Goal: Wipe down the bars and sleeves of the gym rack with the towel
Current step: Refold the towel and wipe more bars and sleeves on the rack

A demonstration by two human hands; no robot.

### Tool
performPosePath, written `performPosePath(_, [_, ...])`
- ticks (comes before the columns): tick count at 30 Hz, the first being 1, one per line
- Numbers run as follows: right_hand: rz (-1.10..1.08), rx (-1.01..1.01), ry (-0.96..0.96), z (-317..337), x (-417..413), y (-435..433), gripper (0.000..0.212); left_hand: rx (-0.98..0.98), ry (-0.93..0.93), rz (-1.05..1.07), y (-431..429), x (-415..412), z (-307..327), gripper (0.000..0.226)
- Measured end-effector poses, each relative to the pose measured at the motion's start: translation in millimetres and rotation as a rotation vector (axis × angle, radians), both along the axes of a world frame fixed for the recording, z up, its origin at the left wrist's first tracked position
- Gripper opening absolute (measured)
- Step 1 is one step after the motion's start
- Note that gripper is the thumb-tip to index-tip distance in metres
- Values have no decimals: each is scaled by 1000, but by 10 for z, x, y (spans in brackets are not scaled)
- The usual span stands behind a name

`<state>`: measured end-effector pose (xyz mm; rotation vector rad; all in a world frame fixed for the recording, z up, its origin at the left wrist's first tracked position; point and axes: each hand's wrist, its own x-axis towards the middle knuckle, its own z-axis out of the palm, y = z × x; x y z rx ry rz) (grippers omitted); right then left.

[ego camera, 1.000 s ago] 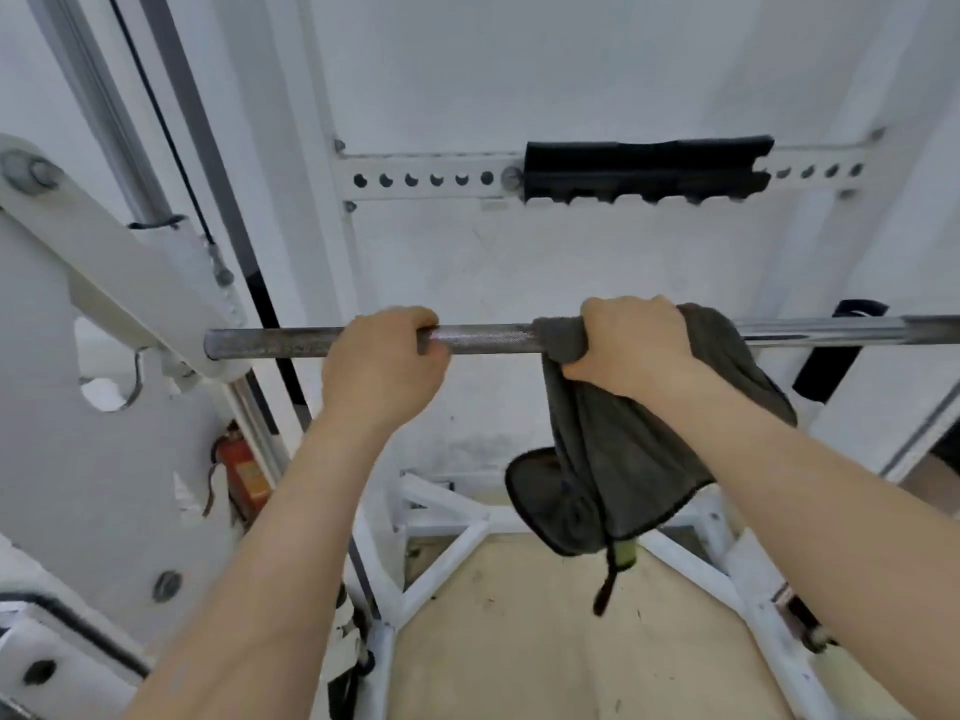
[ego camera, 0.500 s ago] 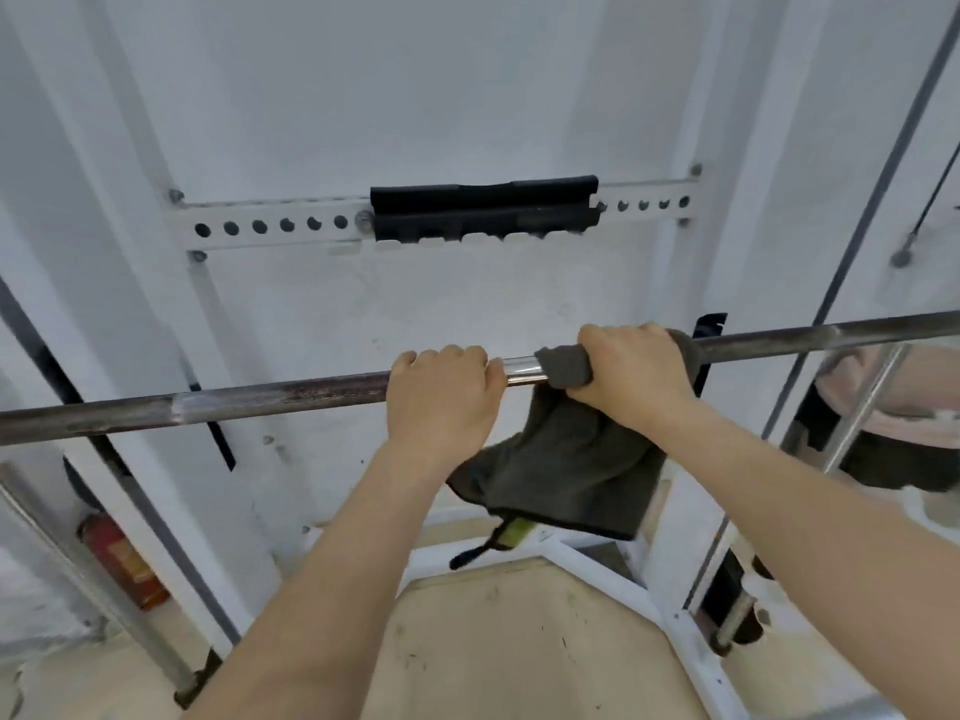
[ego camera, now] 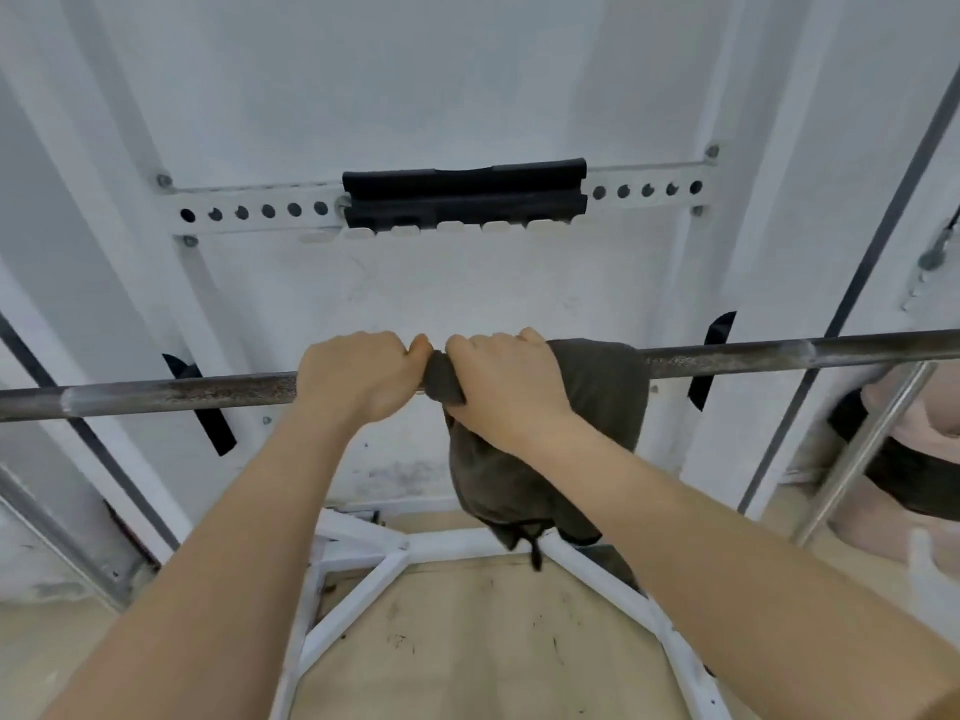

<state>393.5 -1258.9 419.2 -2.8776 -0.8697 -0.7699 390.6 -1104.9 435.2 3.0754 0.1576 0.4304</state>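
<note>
Grey soft cloth towel (ego camera: 597, 397) is hanging limp over the long rusty steel bar (ego camera: 156, 394), with the right hand (ego camera: 506, 381) curling its fingers round both. At its nine o'clock the left hand (ego camera: 358, 374) is gripping bare bar. The towel is looking light and pliable, probably best gripped wrapped round. At twelve o'clock beyond, a black foam pad (ego camera: 465, 192) is sitting.

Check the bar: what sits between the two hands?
Head view: only the bunched end of the towel, wrapped round the bar. The left hand grips bare bar, the right hand grips the towel; they nearly touch.
</note>
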Motion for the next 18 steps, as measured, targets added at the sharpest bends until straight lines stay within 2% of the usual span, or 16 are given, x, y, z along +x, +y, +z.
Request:
performPosePath(2, [-36,-21,-57,-13,54,-343,19,-11,-67,16,-35,-38,-25,66])
performPosePath(5, [-204,-34,19,35,158,-1085,30,1,-119,24,-31,-75,-75,71])
performPosePath(7, [-301,-25,77,43,186,-1353,35,140,-168,-29,-27,-90,-118,63])
performPosePath(9, [-350,-28,173,75,244,-1354,32,255,-195,-114,-20,-117,-129,51])
performPosePath(11, [-364,-69,273,158,268,-1237,25,225,-188,-161,-14,-143,-110,48])
performPosePath(13, [-346,-99,297,196,263,-1141,20,149,-187,-236,-167,-161,-86,46])
performPosePath(16, [-353,-5,169,88,180,-1067,8,106,-205,-427,-826,-148,-140,38])
performPosePath(18, [-329,35,4,-54,74,-1066,12,49,-168,-487,-1316,-153,-184,39])
